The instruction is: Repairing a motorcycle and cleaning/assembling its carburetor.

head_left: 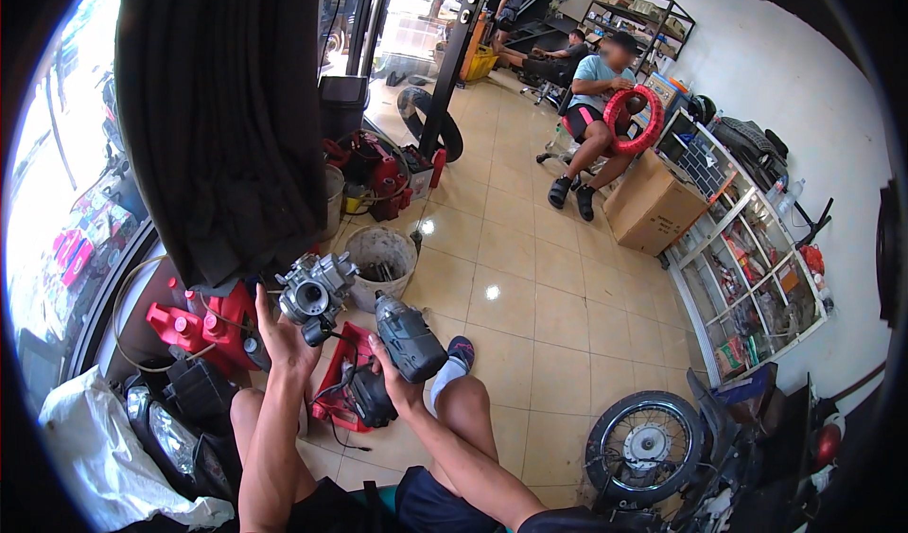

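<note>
A silver metal carburetor (313, 293), its round bore showing, rests in my left hand (284, 332), with the fingers and thumb around its lower side. Close beside it, a dark grey and black cordless power tool (407, 337) is gripped in my right hand (398, 382); its exact type is hard to make out. The fingers on its far side are hidden. The two things are apart, both held above the floor in front of my knees. Beneath them sits a red tray (331, 388) with a black device (367, 393) and a cable in it.
Ahead stands a dirty white bucket (389, 261). Red bottles (203, 323) and a headlight (168, 427) are on the left. A spoked wheel (646, 445) is at the lower right. Farther off, a seated person (598, 84) holds a red tyre (650, 120) near a cardboard box (653, 202) and glass cabinet (747, 273).
</note>
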Tool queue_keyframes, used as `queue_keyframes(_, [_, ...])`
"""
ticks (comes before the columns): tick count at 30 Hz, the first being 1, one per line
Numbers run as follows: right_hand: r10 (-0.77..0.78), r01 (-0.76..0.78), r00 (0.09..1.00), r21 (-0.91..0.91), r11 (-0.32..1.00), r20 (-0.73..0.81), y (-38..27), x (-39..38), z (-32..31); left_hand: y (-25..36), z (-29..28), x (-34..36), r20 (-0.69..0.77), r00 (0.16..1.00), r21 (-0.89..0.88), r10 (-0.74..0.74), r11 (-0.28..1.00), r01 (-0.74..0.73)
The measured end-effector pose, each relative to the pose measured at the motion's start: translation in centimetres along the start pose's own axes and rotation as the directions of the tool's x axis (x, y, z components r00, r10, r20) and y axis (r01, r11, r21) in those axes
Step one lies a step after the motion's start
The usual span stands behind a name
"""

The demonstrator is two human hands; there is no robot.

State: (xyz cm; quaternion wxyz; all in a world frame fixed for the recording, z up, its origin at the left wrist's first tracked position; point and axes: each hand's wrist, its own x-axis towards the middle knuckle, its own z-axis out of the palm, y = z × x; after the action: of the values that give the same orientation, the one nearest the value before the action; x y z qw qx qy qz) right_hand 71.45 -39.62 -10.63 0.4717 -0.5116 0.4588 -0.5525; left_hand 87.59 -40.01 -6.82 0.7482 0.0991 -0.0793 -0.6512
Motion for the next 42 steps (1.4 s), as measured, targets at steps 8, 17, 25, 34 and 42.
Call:
queue_keyframes(8, [0.034,-0.034,0.997,0.006,0.999,0.067,-1.1,-0.4,0.0,-0.7,-0.6,0.5,-0.052,0.995,-0.041,0.084,0.995,-0.086])
queue_keyframes(17, [0.023,-0.025,0.993,0.011,1.000,0.120,-1.8,-0.5,-0.3,-0.6,1.0,-0.1,0.073,0.997,-0.044,0.030,0.999,-0.027])
queue_keyframes(25, [0.141,-0.141,0.984,-0.008,0.990,0.106,-0.9,-0.2,-0.5,-1.9,-1.1,1.3,-0.138,0.990,-0.031,0.013,0.999,-0.018])
queue_keyframes(34, [0.124,-0.132,0.987,0.082,0.988,0.100,-1.2,-0.1,-0.8,-3.1,0.2,0.8,0.075,0.997,-0.143,0.030,0.990,-0.019])
queue_keyframes(42, [0.162,-0.170,0.983,0.091,0.981,0.089,-1.3,0.0,-0.9,-3.3,1.5,0.7,0.106,0.994,-0.144,0.003,0.989,0.013])
